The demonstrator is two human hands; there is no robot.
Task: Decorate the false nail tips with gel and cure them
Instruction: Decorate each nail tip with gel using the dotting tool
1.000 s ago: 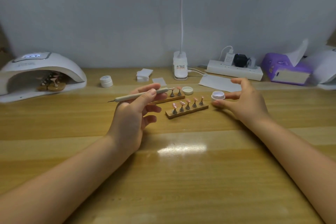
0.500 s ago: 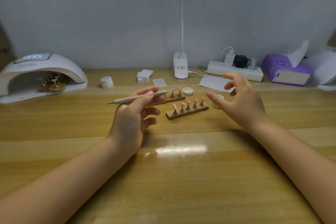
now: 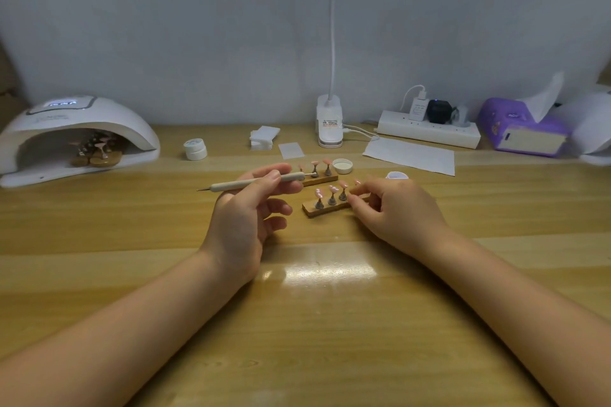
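Far left on the tabletop [image 3: 99, 241] we list a white curing lamp [image 3: 76, 132], its display lit, with wooden stands of nail tips [image 3: 94, 150] inside its opening. Next, a closed white gel jar [image 3: 195, 149], then a stack of white pads [image 3: 263, 136].

Our left hand [image 3: 246, 218]: grip closed round a dotting tool [image 3: 254, 182] between thumb and forefinger, the tool lying nearly level, its thin point to the left; other fingers loosely curled.

Centre: rear wooden holder [image 3: 322, 178] with pink tips, an upturned lid [image 3: 342, 165] just beside it; white clip lamp base [image 3: 329, 124] behind. Front wooden holder [image 3: 322, 206] carries pink false nail tips [image 3: 332, 190].

Our right hand [image 3: 395, 211]: fingers curled, fingertips at the holder's right end; we cannot tell whether they pinch it. An open gel pot [image 3: 396, 175] shows just behind the hand.

Right: paper sheet [image 3: 410, 155], power strip [image 3: 429, 132], purple tissue box [image 3: 522, 129].
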